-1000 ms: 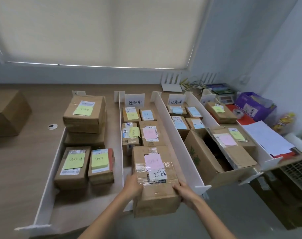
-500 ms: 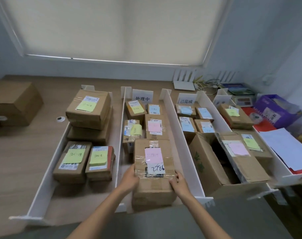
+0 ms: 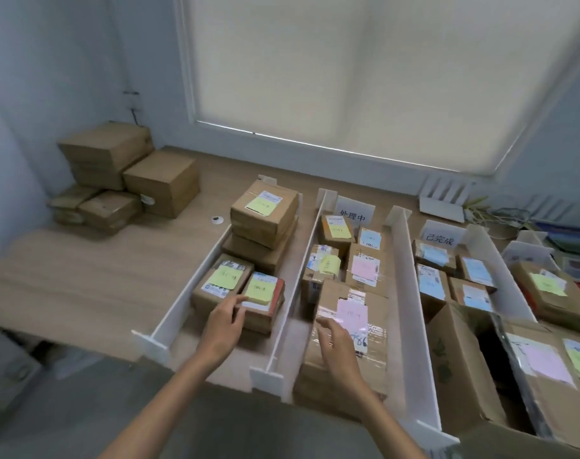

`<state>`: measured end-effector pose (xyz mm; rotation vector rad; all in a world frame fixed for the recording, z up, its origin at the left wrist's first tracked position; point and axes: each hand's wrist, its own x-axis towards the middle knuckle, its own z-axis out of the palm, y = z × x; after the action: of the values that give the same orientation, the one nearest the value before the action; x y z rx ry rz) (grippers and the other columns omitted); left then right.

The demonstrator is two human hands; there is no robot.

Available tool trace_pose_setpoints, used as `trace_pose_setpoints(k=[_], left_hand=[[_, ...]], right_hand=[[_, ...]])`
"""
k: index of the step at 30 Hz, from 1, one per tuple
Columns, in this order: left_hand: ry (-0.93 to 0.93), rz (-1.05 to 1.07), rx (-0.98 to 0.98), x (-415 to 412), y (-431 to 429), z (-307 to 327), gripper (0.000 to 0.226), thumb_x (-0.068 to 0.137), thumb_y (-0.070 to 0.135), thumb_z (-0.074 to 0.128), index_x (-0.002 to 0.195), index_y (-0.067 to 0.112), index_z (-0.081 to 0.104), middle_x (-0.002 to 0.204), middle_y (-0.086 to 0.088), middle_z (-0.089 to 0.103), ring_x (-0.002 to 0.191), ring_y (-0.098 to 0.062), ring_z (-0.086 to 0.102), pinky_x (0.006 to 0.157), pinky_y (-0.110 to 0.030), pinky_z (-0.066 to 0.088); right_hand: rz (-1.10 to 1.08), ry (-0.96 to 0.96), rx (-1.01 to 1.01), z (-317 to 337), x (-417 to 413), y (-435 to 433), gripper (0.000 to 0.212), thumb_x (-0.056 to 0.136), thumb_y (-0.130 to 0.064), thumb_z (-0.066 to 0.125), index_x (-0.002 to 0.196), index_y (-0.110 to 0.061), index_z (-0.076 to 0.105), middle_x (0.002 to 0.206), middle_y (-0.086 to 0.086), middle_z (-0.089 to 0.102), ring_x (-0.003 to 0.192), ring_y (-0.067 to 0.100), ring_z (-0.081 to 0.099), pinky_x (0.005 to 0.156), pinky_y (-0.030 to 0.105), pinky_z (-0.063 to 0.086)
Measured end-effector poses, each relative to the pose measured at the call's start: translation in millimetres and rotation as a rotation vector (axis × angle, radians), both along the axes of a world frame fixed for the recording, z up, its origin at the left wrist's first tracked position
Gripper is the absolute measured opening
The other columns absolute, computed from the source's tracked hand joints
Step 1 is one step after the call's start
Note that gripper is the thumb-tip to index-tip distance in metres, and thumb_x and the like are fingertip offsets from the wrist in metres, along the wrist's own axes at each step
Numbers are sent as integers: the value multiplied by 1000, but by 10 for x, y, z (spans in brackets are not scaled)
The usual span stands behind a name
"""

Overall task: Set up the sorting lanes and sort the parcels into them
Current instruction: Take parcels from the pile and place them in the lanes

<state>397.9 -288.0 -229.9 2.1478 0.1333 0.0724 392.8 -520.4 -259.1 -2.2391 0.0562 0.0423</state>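
- Our left hand point(image 3: 225, 323) hangs over the near end of the left lane point(image 3: 182, 309), fingers spread and curled a little, gripping nothing; its fingertips point(image 3: 240, 299) reach the near edge of the small parcel point(image 3: 261, 301) with a yellow note, though we cannot tell if they touch it.
- Just left of that hand lies another yellow-noted parcel point(image 3: 219, 283), and beyond the two stands a stack point(image 3: 263, 217) of larger boxes, the top one with a yellow note as well.
- Our right hand point(image 3: 339, 346) hovers over the near left part of the big parcel point(image 3: 351, 329) in the middle lane, fingers loose and apart, nothing clamped. We cannot tell if the palm rests on it.
- That parcel carries a pink note and a white label with handwritten digits, partly hidden by our right hand. It lies flat at the near end of its lane, between two white dividers point(image 3: 293, 286).
- Beyond our right hand, the same lane holds four smaller parcels with yellow, blue and pink notes, and a white sign point(image 3: 354, 212) at the far end.
- Right of our right hand, past the next divider, the third lane holds blue-noted parcels point(image 3: 432, 283) and an open carton point(image 3: 460, 359).
- Far left of our left hand, a pile of plain boxes point(image 3: 123, 180) sits on the bench point(image 3: 66, 270) against the wall.
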Motion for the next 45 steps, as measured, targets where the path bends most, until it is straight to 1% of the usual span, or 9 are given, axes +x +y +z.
trace_pose_setpoints(k=[3,5,11,16,21,26,30,40,45], left_hand=[[-49,123,47,-144,542,106,27,96,12,46,119,15,58,121,-4,60,114,-19,55,97,-28,44],[-66,211,67,-240,984,179,26,95,9,46,117,12,60,118,-6,63,109,-20,56,91,-26,42],[-118,415,111,-415,2409,268,26,91,5,49,112,8,64,115,-10,66,109,-25,59,91,-30,42],[-118,442,131,-407,3497,327,27,93,8,46,113,12,63,116,-6,65,108,-21,58,90,-29,42],[-107,470,126,-304,4308,316,26,95,12,45,112,15,63,116,-3,64,107,-18,57,89,-28,44],[-78,481,118,-78,4815,195,25,96,13,45,114,15,62,117,-2,64,109,-17,57,90,-27,43],[-76,466,106,289,5170,121,26,96,14,44,115,16,61,117,-1,63,110,-16,56,90,-26,43],[-72,439,124,2148,6203,112,24,94,10,46,109,13,64,113,-3,65,105,-18,58,85,-22,40],[-33,427,114,3091,6659,45,22,95,11,46,107,15,63,110,-1,64,104,-17,59,83,-19,38]], right_hand=[[91,-6,29,58,29,489,21,99,-33,44,116,-31,56,117,-11,57,110,6,52,98,33,47],[182,-41,20,116,50,877,19,99,-30,44,112,-31,58,109,-15,57,106,2,53,96,28,47],[334,-69,-7,264,220,2175,19,97,-19,47,105,-19,65,103,-3,64,95,10,58,89,28,47],[369,-88,55,376,399,3283,22,97,-12,47,97,-21,66,99,-7,66,97,10,59,80,19,40],[348,-71,113,472,601,4185,24,97,-8,45,99,-12,69,94,-4,65,92,10,60,70,1,40],[322,31,183,472,971,4786,29,94,-2,42,88,-16,67,92,5,69,86,12,65,73,17,45],[282,57,226,546,1490,5194,29,95,-2,40,91,-11,67,89,8,69,78,13,62,64,15,44],[88,173,357,987,3952,6464,24,98,-12,41,106,-2,61,80,9,59,65,19,54,55,27,46],[15,266,318,1128,5129,7133,32,100,-19,40,121,3,50,112,19,59,94,31,59,90,44,53]])
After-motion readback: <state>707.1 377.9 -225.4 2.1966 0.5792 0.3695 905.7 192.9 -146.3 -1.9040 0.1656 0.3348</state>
